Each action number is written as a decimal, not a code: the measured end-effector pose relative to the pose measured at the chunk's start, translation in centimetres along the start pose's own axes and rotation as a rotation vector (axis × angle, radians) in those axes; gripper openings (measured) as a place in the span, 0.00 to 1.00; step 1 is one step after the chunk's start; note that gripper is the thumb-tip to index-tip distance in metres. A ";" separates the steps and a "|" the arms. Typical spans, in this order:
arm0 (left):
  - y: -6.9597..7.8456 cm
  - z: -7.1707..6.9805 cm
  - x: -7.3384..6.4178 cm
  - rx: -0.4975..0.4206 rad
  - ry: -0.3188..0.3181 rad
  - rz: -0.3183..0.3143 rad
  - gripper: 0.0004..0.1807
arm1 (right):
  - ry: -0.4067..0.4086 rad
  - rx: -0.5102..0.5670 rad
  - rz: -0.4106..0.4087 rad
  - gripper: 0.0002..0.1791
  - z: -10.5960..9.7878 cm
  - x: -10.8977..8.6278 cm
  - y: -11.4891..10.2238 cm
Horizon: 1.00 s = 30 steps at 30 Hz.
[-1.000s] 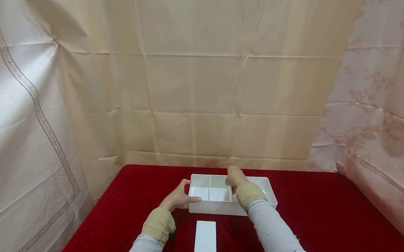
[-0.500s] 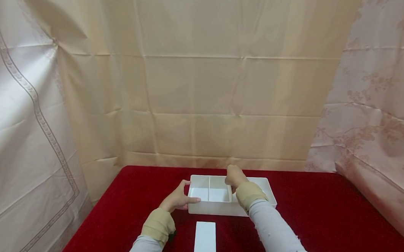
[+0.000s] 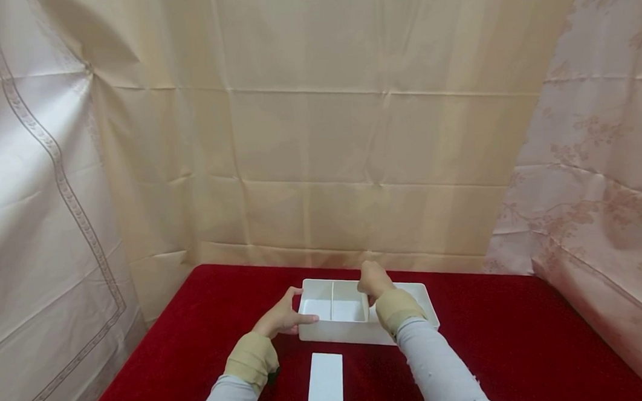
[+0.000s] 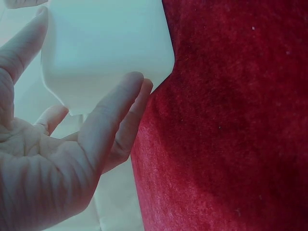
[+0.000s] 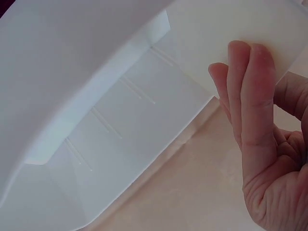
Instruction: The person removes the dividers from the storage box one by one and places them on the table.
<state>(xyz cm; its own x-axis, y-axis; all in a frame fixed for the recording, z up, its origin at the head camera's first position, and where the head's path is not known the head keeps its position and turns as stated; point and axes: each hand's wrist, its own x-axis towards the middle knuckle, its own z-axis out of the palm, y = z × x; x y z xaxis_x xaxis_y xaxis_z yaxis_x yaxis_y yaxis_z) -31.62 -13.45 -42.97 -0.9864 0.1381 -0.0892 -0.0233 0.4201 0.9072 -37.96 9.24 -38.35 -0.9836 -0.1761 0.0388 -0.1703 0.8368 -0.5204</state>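
A long white box [image 3: 344, 330] lies across the red cloth. My left hand [image 3: 280, 314] grips its left end, with the thumb on the front wall and a finger at the back corner. In the left wrist view, fingers touch the box's end wall [image 4: 106, 38]. My right hand [image 3: 376, 280] reaches into the box and pinches a white divider [image 3: 366, 310], which stands crosswise near the middle. Several of its fingers lie flat on the divider [image 5: 202, 43] in the right wrist view; the thumb's contact is hidden. Another divider [image 3: 332, 301] stands upright farther left in the box.
A flat white rectangular panel [image 3: 325, 385] lies on the cloth in front of the box. Paired ridges [image 5: 139, 91] run down the box's inner wall. Red cloth [image 3: 198, 352] covers the table, and beige curtains [image 3: 306, 134] hang behind it.
Both hands keep their places on the box and the divider. The whole head view has shifted very slightly; nothing else has visibly moved.
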 end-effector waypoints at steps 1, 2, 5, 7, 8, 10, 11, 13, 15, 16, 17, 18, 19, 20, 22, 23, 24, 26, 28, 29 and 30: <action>0.0 0.0 0.0 0.001 0.000 0.000 0.40 | -0.003 0.006 0.000 0.09 0.0 0.0 0.0; -0.1 0.0 0.0 0.000 -0.001 0.001 0.40 | -0.003 0.011 0.001 0.09 -0.1 -0.1 0.0; -0.2 0.1 0.0 -0.002 -0.002 0.002 0.40 | 0.001 0.021 0.003 0.09 -0.3 -0.2 -0.1; -0.2 0.1 0.0 -0.004 -0.003 0.003 0.40 | 0.007 0.009 0.001 0.10 -0.3 -0.2 -0.1; -0.2 0.1 0.0 -0.006 -0.004 0.004 0.40 | 0.008 0.005 0.002 0.10 -0.4 -0.2 -0.1; -0.2 0.1 0.0 -0.009 -0.006 0.006 0.40 | 0.005 -0.003 0.006 0.11 -0.5 -0.1 -0.1; -0.2 0.1 0.0 -0.012 -0.008 0.007 0.40 | 0.003 -0.007 0.009 0.11 -0.5 -0.1 -0.1; -0.2 0.1 0.0 -0.016 -0.011 0.009 0.40 | -0.005 0.000 0.018 0.12 -0.5 -0.2 -0.2; -0.2 0.1 0.0 -0.020 -0.013 0.008 0.39 | -0.009 0.004 0.021 0.11 -0.7 -0.2 -0.3; -0.2 0.1 0.0 -0.020 -0.013 0.007 0.39 | -0.008 0.003 0.018 0.11 -0.7 -0.2 -0.3; -0.2 0.1 0.0 -0.021 -0.012 0.005 0.39 | -0.007 0.002 0.016 0.10 -0.8 -0.2 -0.4; -0.1 0.1 0.0 -0.023 -0.011 0.003 0.39 | -0.004 0.000 0.008 0.09 -0.9 -0.3 -0.4; -0.1 0.1 0.1 -0.027 -0.011 0.002 0.39 | 0.003 0.007 0.004 0.07 -1.0 -0.3 -0.4; -0.1 0.1 0.1 -0.027 -0.010 0.001 0.39 | 0.008 0.008 0.000 0.05 -1.1 -0.3 -0.4; 0.0 0.1 0.2 -0.029 -0.010 0.002 0.39 | 0.019 0.017 -0.004 0.02 -1.2 -0.3 -0.4; 0.0 0.1 0.2 -0.032 -0.010 0.003 0.39 | 0.023 0.024 -0.004 0.02 -1.3 -0.3 -0.5; 0.0 0.1 0.2 -0.033 -0.011 0.004 0.39 | 0.026 0.031 -0.005 0.03 -1.3 -0.3 -0.5; 0.0 0.1 0.2 -0.030 -0.009 0.004 0.39 | 0.024 0.039 0.000 0.03 -1.4 -0.3 -0.5; -0.1 0.1 0.2 -0.030 -0.010 0.003 0.39 | 0.025 0.049 -0.003 0.03 -1.4 -0.2 -0.5; -0.1 0.1 0.3 -0.030 -0.010 0.003 0.39 | 0.024 0.055 -0.001 0.03 -1.4 -0.2 -0.4; -0.1 0.1 0.3 -0.031 -0.010 0.003 0.39 | 0.025 0.062 0.001 0.04 -1.5 -0.2 -0.4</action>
<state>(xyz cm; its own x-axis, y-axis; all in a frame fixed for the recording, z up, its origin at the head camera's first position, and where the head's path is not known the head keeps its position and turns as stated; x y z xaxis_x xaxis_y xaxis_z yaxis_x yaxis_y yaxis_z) -31.86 -13.38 -43.13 -0.9848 0.1486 -0.0902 -0.0252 0.3915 0.9198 -37.77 9.68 -36.88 -0.9851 -0.1612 0.0592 -0.1658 0.8034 -0.5719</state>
